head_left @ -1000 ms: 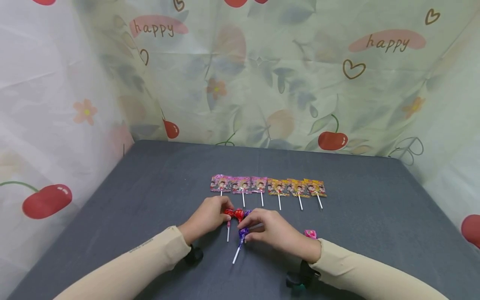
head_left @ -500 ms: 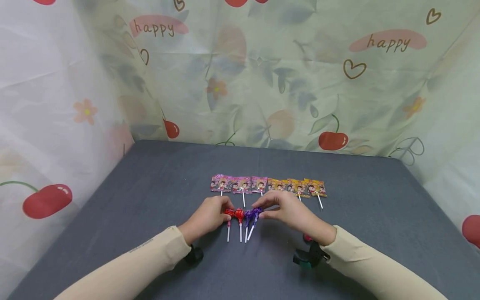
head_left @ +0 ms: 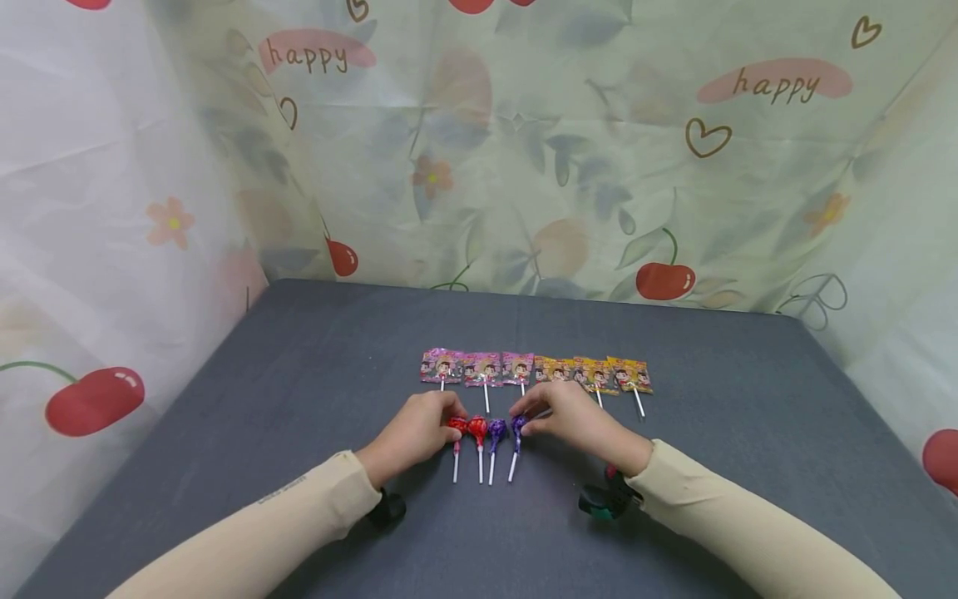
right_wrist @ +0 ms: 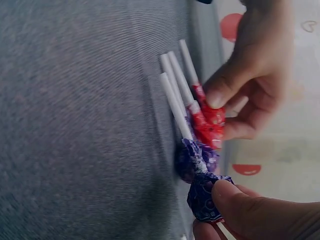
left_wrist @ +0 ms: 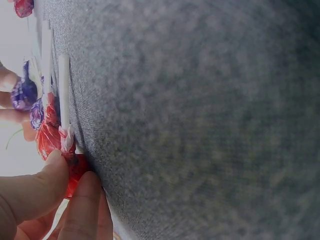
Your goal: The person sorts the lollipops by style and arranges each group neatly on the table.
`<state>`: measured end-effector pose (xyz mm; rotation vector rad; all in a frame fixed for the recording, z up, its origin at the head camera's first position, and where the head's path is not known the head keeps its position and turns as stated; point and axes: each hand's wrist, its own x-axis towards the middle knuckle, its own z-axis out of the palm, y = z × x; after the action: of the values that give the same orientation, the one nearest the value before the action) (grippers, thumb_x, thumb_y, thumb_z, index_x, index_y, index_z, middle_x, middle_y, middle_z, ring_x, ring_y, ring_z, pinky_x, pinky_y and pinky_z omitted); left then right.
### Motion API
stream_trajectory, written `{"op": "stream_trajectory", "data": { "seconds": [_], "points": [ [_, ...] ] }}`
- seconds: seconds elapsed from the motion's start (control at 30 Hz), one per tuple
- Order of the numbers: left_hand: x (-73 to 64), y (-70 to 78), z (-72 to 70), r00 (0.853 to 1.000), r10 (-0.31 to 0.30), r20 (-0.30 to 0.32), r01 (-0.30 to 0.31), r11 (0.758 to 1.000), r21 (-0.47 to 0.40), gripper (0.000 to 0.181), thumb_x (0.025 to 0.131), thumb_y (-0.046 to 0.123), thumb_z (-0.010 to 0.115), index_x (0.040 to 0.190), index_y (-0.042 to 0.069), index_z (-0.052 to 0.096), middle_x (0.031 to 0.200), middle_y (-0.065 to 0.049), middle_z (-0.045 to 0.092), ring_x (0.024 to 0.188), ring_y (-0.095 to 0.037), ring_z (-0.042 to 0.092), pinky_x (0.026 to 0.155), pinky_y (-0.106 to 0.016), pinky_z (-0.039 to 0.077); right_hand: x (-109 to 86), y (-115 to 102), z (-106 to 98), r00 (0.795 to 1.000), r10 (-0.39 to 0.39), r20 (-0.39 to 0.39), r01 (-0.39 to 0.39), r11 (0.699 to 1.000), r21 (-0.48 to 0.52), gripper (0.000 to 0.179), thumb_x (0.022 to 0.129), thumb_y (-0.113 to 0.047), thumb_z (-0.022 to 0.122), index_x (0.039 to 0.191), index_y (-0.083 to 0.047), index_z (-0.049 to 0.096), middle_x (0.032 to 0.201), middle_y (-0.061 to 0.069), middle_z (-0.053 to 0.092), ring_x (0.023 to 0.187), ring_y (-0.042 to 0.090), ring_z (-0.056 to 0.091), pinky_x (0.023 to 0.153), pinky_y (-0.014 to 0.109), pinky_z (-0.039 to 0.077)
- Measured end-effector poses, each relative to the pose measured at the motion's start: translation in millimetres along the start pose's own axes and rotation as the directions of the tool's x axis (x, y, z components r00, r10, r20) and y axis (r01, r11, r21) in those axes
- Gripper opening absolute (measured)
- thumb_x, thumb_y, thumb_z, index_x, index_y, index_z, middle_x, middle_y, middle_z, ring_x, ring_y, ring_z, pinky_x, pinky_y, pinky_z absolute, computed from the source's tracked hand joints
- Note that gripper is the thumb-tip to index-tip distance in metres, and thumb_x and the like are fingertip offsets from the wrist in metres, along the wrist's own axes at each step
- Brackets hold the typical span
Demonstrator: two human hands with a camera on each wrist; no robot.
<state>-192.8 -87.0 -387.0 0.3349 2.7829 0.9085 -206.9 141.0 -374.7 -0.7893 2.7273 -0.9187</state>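
Observation:
In the head view my left hand pinches the head of the leftmost red lollipop between thumb and fingers. Beside it lie a second red lollipop and a purple lollipop, sticks toward me. To their right, my right hand pinches another purple lollipop by its wrapped head. A small gap separates the two purple heads in the head view. The lollipop heads form a row, and the held purple one has its stick slanted slightly.
Behind the hands lies a row of flat-wrapped lollipops: pink packets at left, yellow packets at right, one partly covered by my right hand. A pink-red lollipop shows by my right wrist. The grey table meets a printed curtain.
My right hand has carried the purple lollipop from the front up beside the other purple one, then slightly right, its stick turning straighter. My left hand has stayed on the red lollipop.

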Motion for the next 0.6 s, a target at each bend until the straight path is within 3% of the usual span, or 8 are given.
{"op": "stream_trajectory", "data": {
  "seconds": [0.27, 0.6],
  "points": [
    [-0.2, 0.1, 0.1, 1.0, -0.003, -0.001, 0.003, 1.0, 0.001, 0.012, 0.084, 0.006, 0.074, 0.094, 0.011, 0.07, 0.09, -0.003, 0.068, 0.076, -0.014, 0.057, 0.075, -0.035, 0.052, 3.9, -1.5, 4.6, 0.999, 0.016, 0.052, -0.015, 1.0, -0.019, 0.018, 0.082, -0.006, 0.075, 0.1, -0.007, 0.075, 0.096, 0.005, 0.075, 0.091, 0.019, 0.069, 0.08, 0.035, 0.054],
    [0.4, -0.7, 1.0, 1.0, 0.009, -0.006, -0.009, 1.0, 0.007, 0.012, 0.083, 0.006, 0.074, 0.093, 0.01, 0.07, 0.089, -0.003, 0.068, 0.077, -0.014, 0.057, 0.076, -0.035, 0.052, 6.3, 0.1, 7.4, 0.998, -0.005, 0.056, 0.007, 0.999, -0.035, 0.019, 0.082, -0.006, 0.075, 0.1, -0.006, 0.075, 0.097, 0.005, 0.075, 0.091, 0.021, 0.07, 0.077, 0.032, 0.054]
  ]
}}
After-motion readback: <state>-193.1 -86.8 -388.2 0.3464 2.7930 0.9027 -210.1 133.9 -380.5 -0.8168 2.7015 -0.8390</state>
